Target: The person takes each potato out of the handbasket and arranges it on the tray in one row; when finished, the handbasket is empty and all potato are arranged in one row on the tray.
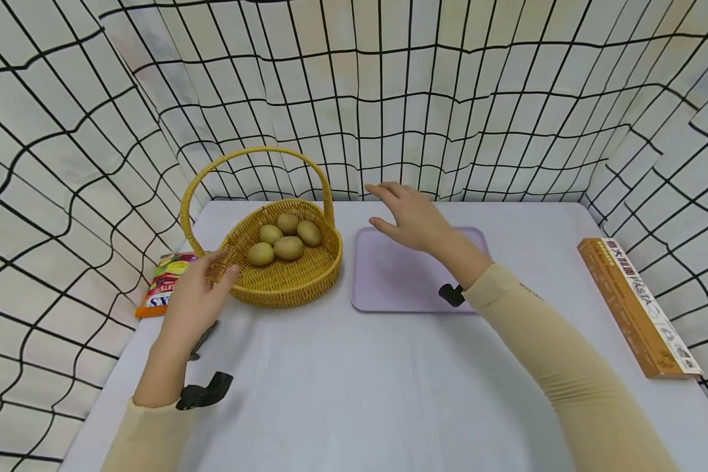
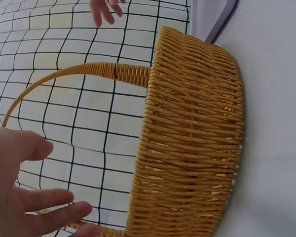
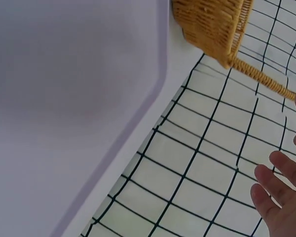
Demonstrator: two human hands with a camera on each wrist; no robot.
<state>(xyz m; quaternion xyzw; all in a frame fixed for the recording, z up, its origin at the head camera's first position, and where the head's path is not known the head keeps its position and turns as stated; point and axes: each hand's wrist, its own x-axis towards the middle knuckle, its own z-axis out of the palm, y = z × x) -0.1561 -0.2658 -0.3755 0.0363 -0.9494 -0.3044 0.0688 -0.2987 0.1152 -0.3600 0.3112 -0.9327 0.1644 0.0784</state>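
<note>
A yellow woven basket [image 1: 282, 292] with a tall arched handle stands at the left of the table. Several smooth, oval, olive-brown items [image 1: 288, 248] lie together inside it. My left hand [image 1: 196, 292] is at the basket's left side, close to the foot of the handle, its thumb and fingers spread and nothing held. In the left wrist view those fingers [image 2: 56, 193] are apart beside the wicker wall. Over the back of a shallow lilac tray [image 1: 389, 288], my right hand [image 1: 410, 216] is raised with fingers extended and holding nothing.
A bright snack packet [image 1: 168, 282] lies left of the basket, behind my left hand. A dark thin object [image 1: 203, 341] shows partly beside my left wrist. An orange-brown pasta box [image 1: 640, 308] lies along the right edge. Black netting [image 1: 425, 98] over white cloth encloses the table.
</note>
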